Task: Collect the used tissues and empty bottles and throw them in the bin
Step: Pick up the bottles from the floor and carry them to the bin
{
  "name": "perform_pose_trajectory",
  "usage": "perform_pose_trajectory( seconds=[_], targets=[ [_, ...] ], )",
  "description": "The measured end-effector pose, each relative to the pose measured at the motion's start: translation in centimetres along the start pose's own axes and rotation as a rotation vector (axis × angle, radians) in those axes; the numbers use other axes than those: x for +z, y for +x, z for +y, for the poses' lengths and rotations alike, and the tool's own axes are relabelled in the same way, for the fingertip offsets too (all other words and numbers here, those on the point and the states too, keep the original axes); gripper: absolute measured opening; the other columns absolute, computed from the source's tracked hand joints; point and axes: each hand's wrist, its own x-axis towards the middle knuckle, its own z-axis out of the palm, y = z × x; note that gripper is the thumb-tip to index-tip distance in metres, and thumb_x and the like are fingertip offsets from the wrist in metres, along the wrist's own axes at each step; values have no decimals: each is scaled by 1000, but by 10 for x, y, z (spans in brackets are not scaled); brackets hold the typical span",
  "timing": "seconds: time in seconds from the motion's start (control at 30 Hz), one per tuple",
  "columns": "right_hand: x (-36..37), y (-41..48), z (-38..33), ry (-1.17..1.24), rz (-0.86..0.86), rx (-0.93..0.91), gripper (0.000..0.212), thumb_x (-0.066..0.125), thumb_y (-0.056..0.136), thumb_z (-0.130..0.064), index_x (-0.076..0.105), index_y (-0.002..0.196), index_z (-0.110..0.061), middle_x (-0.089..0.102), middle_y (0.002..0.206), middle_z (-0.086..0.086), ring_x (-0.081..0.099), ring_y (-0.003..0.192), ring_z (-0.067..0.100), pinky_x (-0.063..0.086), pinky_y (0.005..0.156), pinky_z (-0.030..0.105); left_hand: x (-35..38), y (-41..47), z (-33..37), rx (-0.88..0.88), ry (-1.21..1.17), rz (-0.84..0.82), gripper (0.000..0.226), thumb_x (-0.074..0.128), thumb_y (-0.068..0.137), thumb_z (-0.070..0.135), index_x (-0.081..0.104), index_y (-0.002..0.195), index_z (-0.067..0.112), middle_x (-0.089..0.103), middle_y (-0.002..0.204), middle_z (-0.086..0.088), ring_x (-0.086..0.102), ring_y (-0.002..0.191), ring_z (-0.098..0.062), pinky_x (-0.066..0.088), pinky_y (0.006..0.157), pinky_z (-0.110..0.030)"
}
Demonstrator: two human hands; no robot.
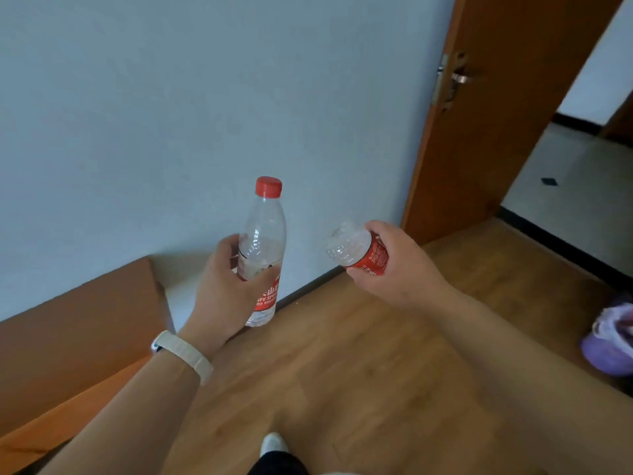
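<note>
My left hand (224, 289) grips a clear plastic bottle (262, 234) with a red cap and red label, held upright in front of the white wall. My right hand (394, 265) holds a second clear bottle (352, 250) with a red label, tipped so its bottom end points left toward the first bottle. The two bottles are apart, with a gap between them. A purple bin (611, 341) with a light liner shows at the right edge, low on the floor. No tissues are in view.
Wooden floor (342, 371) lies below my hands. A brown wooden furniture edge (78, 323) runs along the left. An open brown door (479, 114) stands at the upper right, with a tiled hallway (565, 186) beyond it. My foot (272, 445) shows at the bottom.
</note>
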Motion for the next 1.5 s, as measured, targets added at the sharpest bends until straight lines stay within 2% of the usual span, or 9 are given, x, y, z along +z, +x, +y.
perform_pose_trajectory(
  seconds=[0.2,0.3,0.43,0.73,0.83,1.0,1.13,1.3,1.5],
  targets=[
    [-44,-8,54,-87,145,165,62,76,76,-47,43,127,-34,47,110,-19,51,93,4,39,72,9,76,47,22,72,-46,-208,54,79,77,24,46,118,36,60,107,21,61,97,-2,48,77,-24],
    [-56,-1,76,-130,177,261,66,77,75,-47,41,130,-35,45,112,-21,51,93,-2,37,71,7,113,77,27,118,-52,-303,54,79,78,23,45,116,38,58,104,24,59,93,3,45,70,-17],
    [-66,26,102,-159,268,347,64,76,73,-46,43,127,-35,50,113,-20,53,99,-1,45,80,13,155,133,30,162,-64,-414,52,78,78,23,44,115,37,57,101,25,59,88,5,42,66,-15],
    [-80,111,137,-245,402,518,64,77,73,-45,41,125,-39,48,115,-21,51,105,4,47,90,23,228,263,42,237,-100,-648,51,77,80,25,45,117,36,57,104,23,59,93,-4,44,69,-16],
    [-88,121,145,-267,467,596,65,78,74,-42,40,126,-38,46,114,-22,50,102,2,43,85,14,260,291,49,290,-80,-747,50,77,81,27,45,118,35,58,105,20,59,94,-5,43,69,-14],
    [-112,115,166,-288,524,764,69,78,76,-42,37,131,-38,42,114,-23,50,96,-1,35,72,5,316,305,74,345,-91,-902,55,78,79,29,46,124,33,59,112,15,60,101,-11,49,77,-20],
    [-138,102,195,-314,575,902,72,76,78,-42,34,136,-34,36,114,-23,44,99,2,30,70,2,371,302,97,408,-71,-1002,56,77,79,33,48,127,32,61,117,11,60,107,-18,52,95,-40],
    [-170,85,257,-266,637,979,72,76,77,-45,34,136,-37,41,115,-25,45,100,0,29,68,0,443,290,132,419,-38,-1075,56,79,78,28,44,121,38,58,113,15,58,104,-14,50,91,-30],
    [-248,63,342,-184,747,1006,73,76,77,-45,35,137,-33,40,115,-24,45,102,1,37,80,7,547,279,192,417,16,-1103,61,80,77,26,46,127,33,59,119,11,58,109,-16,50,90,-31]
  ],
)
